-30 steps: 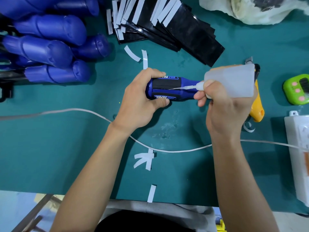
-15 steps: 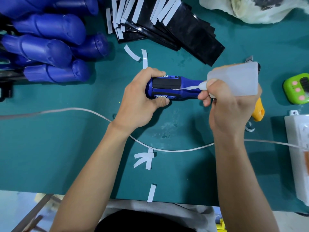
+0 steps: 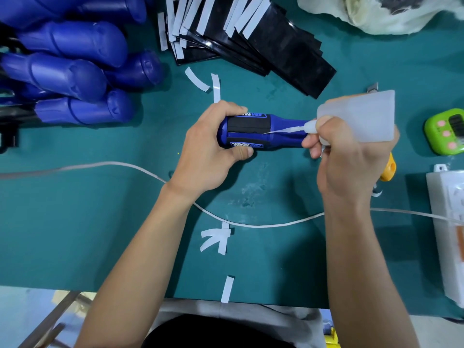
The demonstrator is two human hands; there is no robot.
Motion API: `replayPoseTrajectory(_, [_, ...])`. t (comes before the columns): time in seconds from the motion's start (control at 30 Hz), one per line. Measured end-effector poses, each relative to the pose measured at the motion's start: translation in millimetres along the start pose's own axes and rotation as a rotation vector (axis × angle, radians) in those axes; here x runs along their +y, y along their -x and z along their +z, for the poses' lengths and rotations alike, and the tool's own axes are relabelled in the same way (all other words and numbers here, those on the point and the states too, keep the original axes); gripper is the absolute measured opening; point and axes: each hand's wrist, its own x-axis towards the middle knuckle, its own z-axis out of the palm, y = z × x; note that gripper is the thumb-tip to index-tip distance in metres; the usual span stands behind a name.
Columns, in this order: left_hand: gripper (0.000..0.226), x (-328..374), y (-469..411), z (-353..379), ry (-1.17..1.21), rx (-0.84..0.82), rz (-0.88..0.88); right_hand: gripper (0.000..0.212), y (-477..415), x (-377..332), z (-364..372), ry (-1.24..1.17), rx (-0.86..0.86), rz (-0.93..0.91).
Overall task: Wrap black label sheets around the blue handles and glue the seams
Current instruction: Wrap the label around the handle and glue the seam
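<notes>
A blue handle lies sideways at the table's middle, a black label sheet wrapped round its thick end. My left hand grips that end, thumb below and fingers over the top. My right hand holds a translucent glue bottle; its thin nozzle tip touches the label's right edge at the seam. A stack of black label sheets with white strips lies at the back. Several bare blue handles are piled at the back left.
A white cable runs across the green table under both forearms. Peeled white strips lie near the front. A yellow tool sits behind my right hand; a green timer and white power strip stand at right.
My right hand and the glue bottle have drifted right, drawing the nozzle tip along the seam toward the label's right edge. My left hand keeps its grip.
</notes>
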Motion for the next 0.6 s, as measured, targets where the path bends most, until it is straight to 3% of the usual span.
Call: replayPoseTrajectory(0.6, [0.061,-1.7,-0.9,0.3,-0.003,0.005,0.005,0.018,1.0,0.0,2.0,-0.021,-0.019,0.006])
